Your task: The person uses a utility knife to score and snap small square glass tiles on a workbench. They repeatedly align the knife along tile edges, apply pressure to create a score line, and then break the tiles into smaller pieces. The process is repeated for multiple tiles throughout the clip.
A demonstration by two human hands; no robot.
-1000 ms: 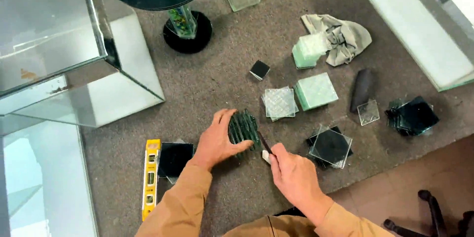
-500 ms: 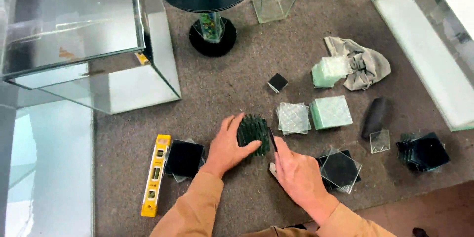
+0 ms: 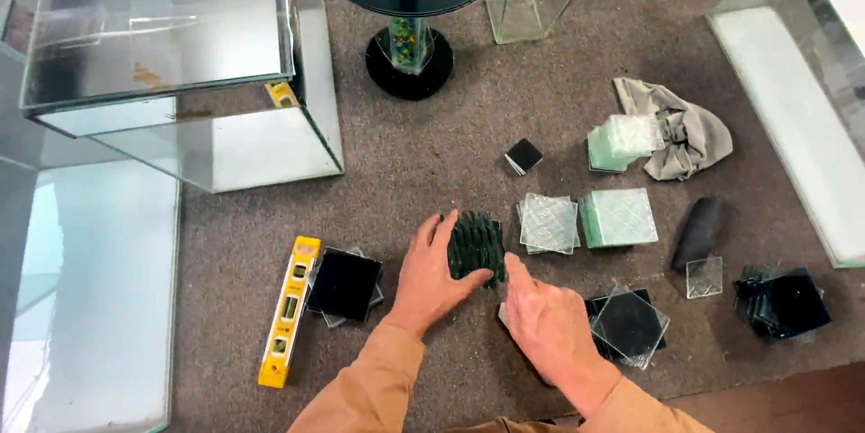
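Note:
A stack of small dark green glass squares [image 3: 475, 245] stands on edge on the grey carpeted worktop [image 3: 450, 154]. My left hand [image 3: 431, 273] cups the stack from its left side, fingers wrapped over the top. My right hand [image 3: 547, 325] rests just right of it, with the index finger and thumb touching the stack's lower right end. Both arms wear orange-tan sleeves.
Around the hands lie a yellow spirit level [image 3: 288, 309], a black glass square [image 3: 343, 284], clear textured squares [image 3: 548, 222], a pale green stack [image 3: 618, 217], black tiles [image 3: 627, 323], a grey cloth [image 3: 680, 137] and a dark roll [image 3: 700, 231]. Glass tanks [image 3: 171, 82] stand left and right [image 3: 793, 109].
The camera view has shifted, so everything sits lower in the picture. My right hand has moved closer against the green stack; my left hand stays on it.

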